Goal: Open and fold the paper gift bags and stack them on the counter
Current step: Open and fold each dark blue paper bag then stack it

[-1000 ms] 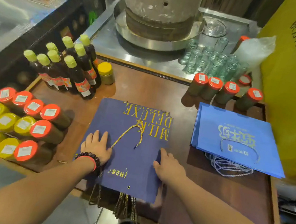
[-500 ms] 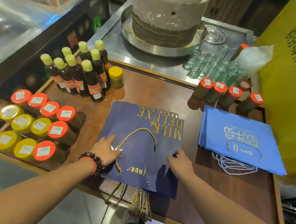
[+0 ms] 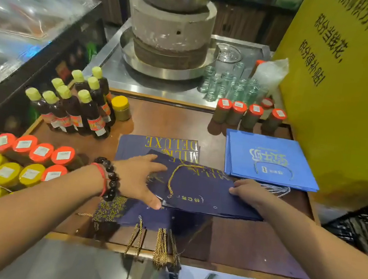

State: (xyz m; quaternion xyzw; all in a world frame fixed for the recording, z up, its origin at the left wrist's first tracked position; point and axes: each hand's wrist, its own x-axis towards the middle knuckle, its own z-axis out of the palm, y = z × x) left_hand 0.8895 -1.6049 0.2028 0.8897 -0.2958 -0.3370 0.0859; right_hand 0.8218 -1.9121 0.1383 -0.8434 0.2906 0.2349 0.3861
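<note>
Lifting the top navy bag (image 3: 197, 188) off the navy stack (image 3: 135, 143) is what you look to be doing, so get that lift clean before anything else. Your left hand (image 3: 139, 178) lies on the bag's left end, fingers spread over the face and thumb hooked at the near edge; it reads as a light hold w/ the thumb under, though the exact pinch is hidden. Your right hand (image 3: 245, 190) grips the right end, fingers curled over the edge. The bag sits raised and skewed over the stack, mid-counter (image 3: 246, 241), its gold cord handle (image 3: 173, 177) looped loose on top.

Tips, judged from how things lie:
- Check you've got one bag only. Flat bags cling; slide the thumb along the near edge to split layers before you pull up.
- Watch the cords. A bunch of gold handles (image 3: 162, 244) hangs off the front edge from the bags below; lift straight up so none snag and drag the pile fwd.
- To open, keep one hand on each end and pull the faces apart at the mouth, not at the side folds, or the paper creases badly.
- Fold along the factory creases, press flat w/ a palm.
- Stack it square. The blue bags (image 3: 269, 160) sit to the right, near but apart; keep navy separate.
- Bottles (image 3: 82, 107) and red-lid jars (image 3: 34, 151) crowd your left elbow side, so keep the swing small.
</note>
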